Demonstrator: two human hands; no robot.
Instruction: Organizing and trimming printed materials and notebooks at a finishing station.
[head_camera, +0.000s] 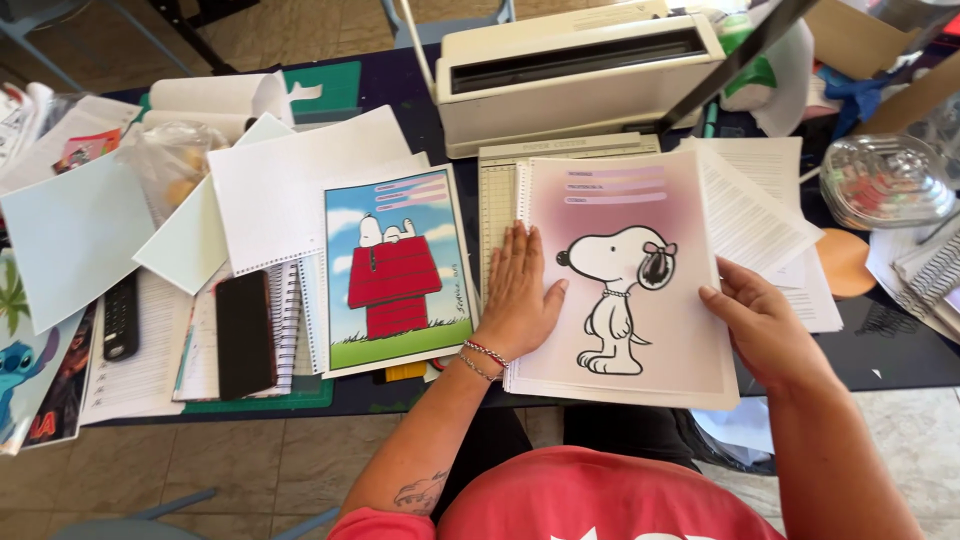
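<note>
Left hand (520, 292) flat, open, on pink dog cover (640, 250); right hand (755, 320) gripping its right edge, below binding machine (575, 70).

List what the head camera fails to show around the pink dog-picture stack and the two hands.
- Pink cartoon-dog cover sheet stack: its left edge is hidden under the left hand.
- Pages below the cover: only their edges show.
- Right hand: its fingertips are hidden behind the stack's right edge.
- Pale green paper cutter board: mostly covered by the stack.
- Cream binding machine: cut off by the top edge.
</note>
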